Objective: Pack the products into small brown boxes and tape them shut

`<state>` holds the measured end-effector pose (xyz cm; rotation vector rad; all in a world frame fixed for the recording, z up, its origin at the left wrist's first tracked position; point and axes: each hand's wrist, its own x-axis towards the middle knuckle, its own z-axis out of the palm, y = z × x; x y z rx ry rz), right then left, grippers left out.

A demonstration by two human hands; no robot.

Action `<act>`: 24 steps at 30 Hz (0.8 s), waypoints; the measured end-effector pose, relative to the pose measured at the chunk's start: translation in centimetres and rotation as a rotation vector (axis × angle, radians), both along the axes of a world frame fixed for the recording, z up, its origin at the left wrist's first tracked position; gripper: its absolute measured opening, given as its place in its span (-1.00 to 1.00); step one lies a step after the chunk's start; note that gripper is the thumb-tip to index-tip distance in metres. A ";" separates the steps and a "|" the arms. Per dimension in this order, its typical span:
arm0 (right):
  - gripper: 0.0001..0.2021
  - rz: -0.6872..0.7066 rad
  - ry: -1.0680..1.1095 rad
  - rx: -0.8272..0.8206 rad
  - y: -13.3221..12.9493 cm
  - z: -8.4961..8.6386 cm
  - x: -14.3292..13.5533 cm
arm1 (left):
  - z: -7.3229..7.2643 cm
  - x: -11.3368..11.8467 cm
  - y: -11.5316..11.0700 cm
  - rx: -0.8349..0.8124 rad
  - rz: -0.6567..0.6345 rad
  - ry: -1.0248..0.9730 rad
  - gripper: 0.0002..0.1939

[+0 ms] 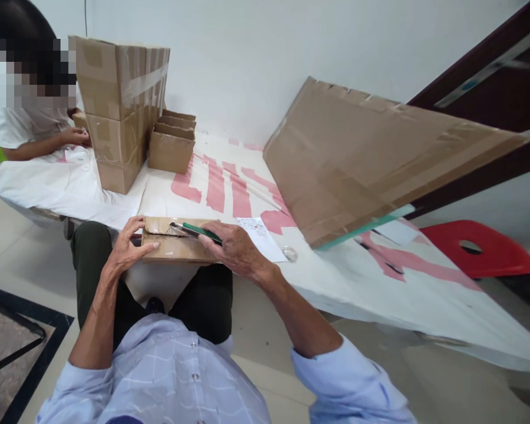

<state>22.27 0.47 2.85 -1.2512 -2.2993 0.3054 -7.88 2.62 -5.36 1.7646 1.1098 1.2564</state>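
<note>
A small brown cardboard box (pixel 181 250) lies at the table's near edge, just above my knees. Its top shows a dark, ragged slit along the flap. My left hand (pixel 127 246) grips the box's left end, thumb on top and fingers round the far side. In my right hand (pixel 235 247) is a green utility knife (pixel 196 230), its tip pointing left over the slit. The right hand also rests close against the box's right end. Whether the blade touches the cardboard, I cannot tell.
Stacked taped boxes (pixel 119 112) and open cartons (pixel 172 144) stand at the back left. A large cardboard sheet (pixel 371 159) leans at the right. A printed paper (pixel 265 238) and a tape roll (pixel 290 254) lie nearby. Another person (pixel 30 118) sits far left; a red stool (pixel 477 250) is at right.
</note>
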 end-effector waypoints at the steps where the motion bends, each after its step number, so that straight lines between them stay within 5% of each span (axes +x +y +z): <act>1: -0.71 0.010 -0.021 -0.009 -0.3 0.1 -0.1 | 0.0 0.1 0.0 0.004 0.013 0.003 -0.61; 9: -0.79 0.013 -0.145 -0.068 -1.0 1.0 0.3 | 0.0 0.7 0.0 0.106 -0.026 0.049 -0.60; 18: -0.76 0.021 -0.090 0.045 -1.7 1.1 -0.1 | 0.1 0.7 0.1 0.067 -0.048 0.096 -0.46; 24: -0.76 0.012 -0.327 0.131 -2.8 1.4 -1.2 | 1.2 1.6 -0.3 -0.003 -0.064 0.113 -0.38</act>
